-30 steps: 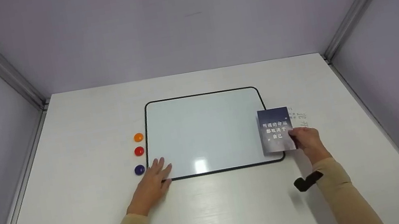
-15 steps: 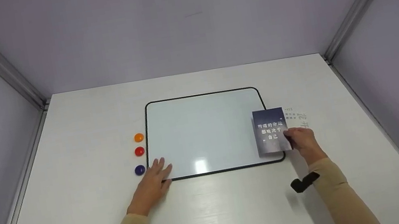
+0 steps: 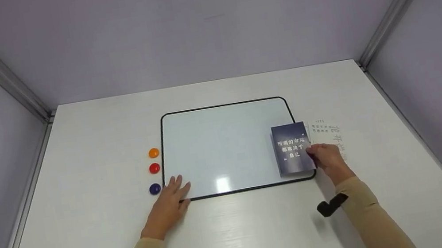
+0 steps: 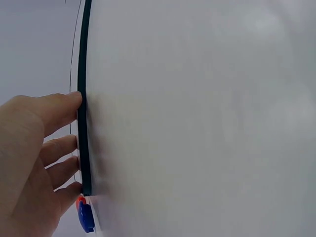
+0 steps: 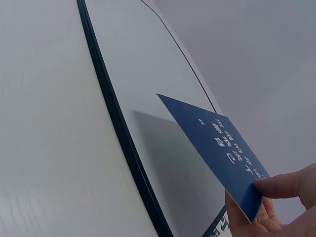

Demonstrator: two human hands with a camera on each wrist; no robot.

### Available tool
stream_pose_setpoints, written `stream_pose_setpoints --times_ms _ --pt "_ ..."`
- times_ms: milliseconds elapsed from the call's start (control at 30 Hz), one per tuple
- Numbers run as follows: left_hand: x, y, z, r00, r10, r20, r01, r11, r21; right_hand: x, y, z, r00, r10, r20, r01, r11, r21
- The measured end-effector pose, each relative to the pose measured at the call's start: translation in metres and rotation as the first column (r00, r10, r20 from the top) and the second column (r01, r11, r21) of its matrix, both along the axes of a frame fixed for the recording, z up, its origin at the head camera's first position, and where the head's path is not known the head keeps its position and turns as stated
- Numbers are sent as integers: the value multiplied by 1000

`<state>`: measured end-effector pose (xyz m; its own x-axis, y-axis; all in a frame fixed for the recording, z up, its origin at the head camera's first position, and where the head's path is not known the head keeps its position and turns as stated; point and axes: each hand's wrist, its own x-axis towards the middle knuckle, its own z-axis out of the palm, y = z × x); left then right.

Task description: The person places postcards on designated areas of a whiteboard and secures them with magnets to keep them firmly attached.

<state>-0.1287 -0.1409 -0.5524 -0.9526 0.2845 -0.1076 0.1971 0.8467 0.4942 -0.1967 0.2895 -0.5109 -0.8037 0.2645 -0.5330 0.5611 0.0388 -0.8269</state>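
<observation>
My right hand [image 3: 329, 159] pinches the right edge of a dark blue card [image 3: 292, 163] with white Chinese writing. The card is held over the right end of a black-framed whiteboard [image 3: 224, 146]; in the right wrist view the card [image 5: 207, 148] is tilted above the board and casts a shadow on it. At the board's near left corner, my left hand [image 3: 167, 207] rests with fingers spread across the frame. In the left wrist view, the thumb and fingers of my left hand [image 4: 39, 153] touch the black frame edge [image 4: 84, 123].
Orange [image 3: 153, 152], red [image 3: 154, 168] and blue round magnets [image 3: 154, 189] lie in a column left of the whiteboard. A white card with writing [image 3: 325, 129] lies right of the board, partly hidden by my right hand. Walls enclose the white table [image 3: 93, 141].
My right hand has moved left with the blue card, which now overlaps more of the whiteboard. More of the white card shows. The left hand has stayed in place.
</observation>
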Motion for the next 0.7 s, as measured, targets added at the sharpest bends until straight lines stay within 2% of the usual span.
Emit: stream_pose_setpoints --times_ms 333,700 --pt "0 0 1 1000 5 6 -5 1000 4 -1 -7 -6 1000 -12 1 12 1000 22" --pt "-1 0 -1 1000 11 -3 -11 1000 -11 1 -19 -9 999 31 10 -32 997 68"
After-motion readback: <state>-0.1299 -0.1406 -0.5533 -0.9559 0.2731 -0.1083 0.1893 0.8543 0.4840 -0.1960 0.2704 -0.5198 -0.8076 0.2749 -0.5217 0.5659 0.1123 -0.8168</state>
